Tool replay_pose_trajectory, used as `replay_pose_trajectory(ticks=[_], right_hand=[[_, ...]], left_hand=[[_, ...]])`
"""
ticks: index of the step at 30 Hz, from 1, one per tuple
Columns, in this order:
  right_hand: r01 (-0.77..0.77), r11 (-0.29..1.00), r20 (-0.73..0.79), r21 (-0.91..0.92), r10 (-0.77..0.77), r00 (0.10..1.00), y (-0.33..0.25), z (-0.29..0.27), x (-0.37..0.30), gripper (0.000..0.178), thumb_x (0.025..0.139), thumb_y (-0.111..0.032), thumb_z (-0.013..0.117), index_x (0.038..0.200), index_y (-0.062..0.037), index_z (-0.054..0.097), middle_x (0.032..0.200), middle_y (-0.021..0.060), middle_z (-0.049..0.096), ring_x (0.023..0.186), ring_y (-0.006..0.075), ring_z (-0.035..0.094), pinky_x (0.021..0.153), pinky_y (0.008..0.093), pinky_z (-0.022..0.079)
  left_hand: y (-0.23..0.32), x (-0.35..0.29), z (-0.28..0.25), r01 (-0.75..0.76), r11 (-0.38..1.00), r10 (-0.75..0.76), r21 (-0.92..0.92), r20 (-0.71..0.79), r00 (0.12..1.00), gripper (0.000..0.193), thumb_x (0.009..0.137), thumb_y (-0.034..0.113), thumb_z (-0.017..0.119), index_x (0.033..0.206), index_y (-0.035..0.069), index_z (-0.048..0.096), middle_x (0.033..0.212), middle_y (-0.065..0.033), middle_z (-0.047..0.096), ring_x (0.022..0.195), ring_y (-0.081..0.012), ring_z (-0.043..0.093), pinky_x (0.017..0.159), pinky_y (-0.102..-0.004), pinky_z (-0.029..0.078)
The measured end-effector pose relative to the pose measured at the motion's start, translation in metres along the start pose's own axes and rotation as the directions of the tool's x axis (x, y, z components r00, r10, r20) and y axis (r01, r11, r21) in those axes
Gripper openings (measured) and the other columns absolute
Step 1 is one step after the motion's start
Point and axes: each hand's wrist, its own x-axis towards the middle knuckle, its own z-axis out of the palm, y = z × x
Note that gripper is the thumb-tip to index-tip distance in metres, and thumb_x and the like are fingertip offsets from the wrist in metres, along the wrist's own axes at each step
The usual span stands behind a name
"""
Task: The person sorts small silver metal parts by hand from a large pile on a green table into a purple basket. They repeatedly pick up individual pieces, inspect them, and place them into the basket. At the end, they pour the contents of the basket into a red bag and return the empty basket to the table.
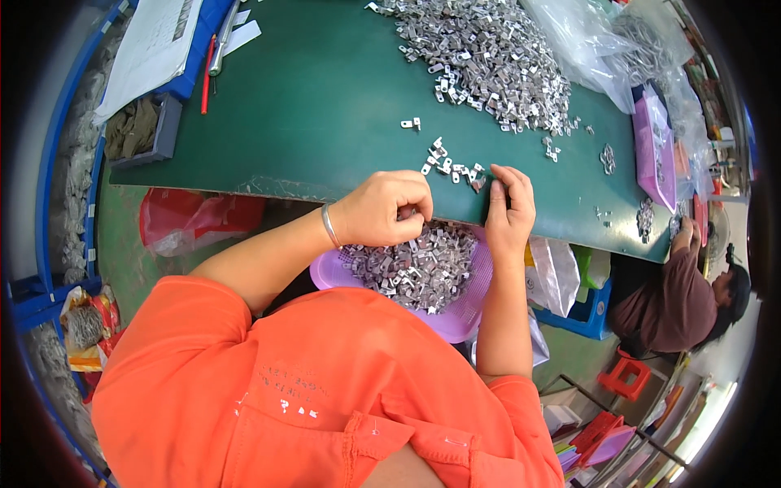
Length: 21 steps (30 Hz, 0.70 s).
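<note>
At far left, a blue rack [41, 163] stands beside the green table [301, 98]. Papers [150, 49] lie at the table's left end; in front of them, a grey box [167, 134] holds brown cloth [133, 128]. Next comes a red pen [205, 93], and below the table edge a red bin [163, 215] with clear plastic in it.

My left hand [382, 210], a bangle [329, 225] at its wrist, is over the back of a purple basket [325, 272], just off the table edge. Its fingers are curled in toward the thumb; I cannot tell whether they grip anything. The basket sits close against me, heaped with small bent metal parts [423, 272].

Beyond, on the table, are a few loose pieces [443, 160] and, farther back, a large pile [496, 65] of the same kind. My right hand [512, 210] is at the table edge, just beside the loose pieces, fingers slightly bent and pointing up; whether it pinches one, I cannot tell.

Rightward are a clear bag [582, 49], a lilac bin [655, 159] on the table, a red stool [625, 374] on the floor and, at far right, a co-worker [675, 301] in dark brown, reaching to the table's end.
</note>
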Motion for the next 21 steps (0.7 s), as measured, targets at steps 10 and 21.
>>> replay_pose_trajectory(ticks=[10,21], right_hand=[[-0.089,0.986,0.098,0.140,0.076,0.992,-0.007,-0.002,0.001,0.018,0.075,0.005,0.073,0.089,-0.0013,0.063,0.092,0.0084,0.061,0.078,0.0204,0.060,0.069,0.0296,0.050],[0.057,0.998,0.078,-0.006,-0.057,0.995,-0.023,0.019,0.010,0.018,0.081,-0.004,0.070,0.099,-0.0027,0.067,0.093,0.0088,0.061,0.085,0.0229,0.060,0.072,0.0316,0.048]], left_hand=[[-0.017,0.030,0.003,0.078,0.837,0.085,0.541,-0.269,0.959,0.016,0.077,0.003,0.068,0.092,0.004,0.062,0.090,-0.0104,0.059,0.074,-0.0212,0.063,0.068,-0.0323,0.052],[0.008,0.017,0.012,-0.072,0.892,0.199,0.447,-0.244,0.949,0.021,0.073,-0.004,0.066,0.092,0.002,0.062,0.096,-0.0104,0.063,0.093,-0.0272,0.062,0.082,-0.0353,0.050]])
